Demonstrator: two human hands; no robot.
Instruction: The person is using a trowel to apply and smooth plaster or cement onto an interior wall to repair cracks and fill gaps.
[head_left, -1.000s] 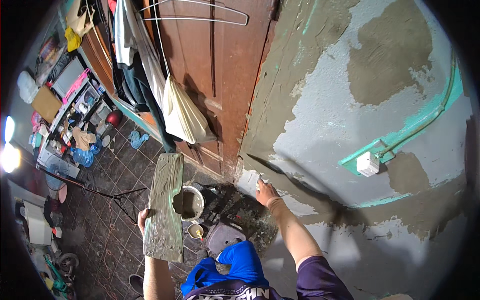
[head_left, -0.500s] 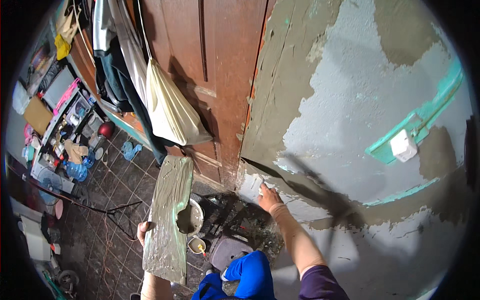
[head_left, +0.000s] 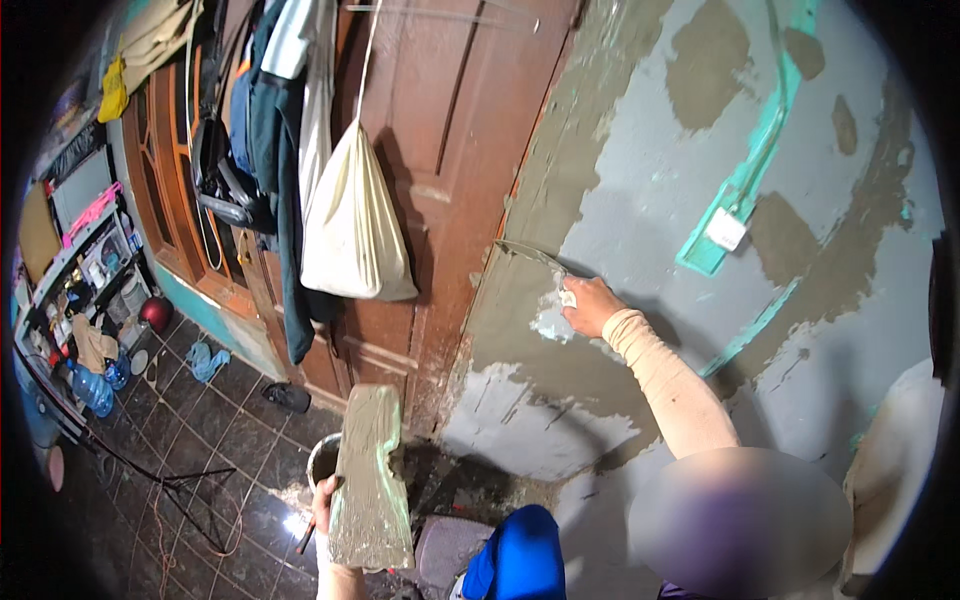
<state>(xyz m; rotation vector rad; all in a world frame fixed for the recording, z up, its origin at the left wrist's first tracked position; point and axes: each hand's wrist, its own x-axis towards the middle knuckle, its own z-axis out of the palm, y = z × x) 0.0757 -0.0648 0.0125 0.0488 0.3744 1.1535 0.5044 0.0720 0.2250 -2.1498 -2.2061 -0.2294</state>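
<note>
My left hand [head_left: 322, 502] grips the edge of a long board [head_left: 374, 490] smeared with grey mortar, held low in front of me; one side of the board has a notch. My right hand [head_left: 592, 306] is closed on the pale handle of a trowel [head_left: 568, 297]. Seen nearly edge-on, the trowel's thin blade lies against the wall, its far end close to the door edge. Wet grey-brown mortar [head_left: 510, 320] covers the wall beneath the blade. A bucket [head_left: 318, 462] is partly hidden behind the board.
Left of the wall stands a brown door [head_left: 440, 200] with a cream drawstring bag [head_left: 357, 230] and clothes hanging there. A white electrical box [head_left: 725, 230] sits on the wall. Below are a grey stool [head_left: 450, 545], a black tripod [head_left: 190, 485] and a dark shoe [head_left: 286, 397].
My right hand has moved up the wall with the trowel, and fresh mortar covers more of the wall by the door. The board has dropped lower, and the view has shifted.
</note>
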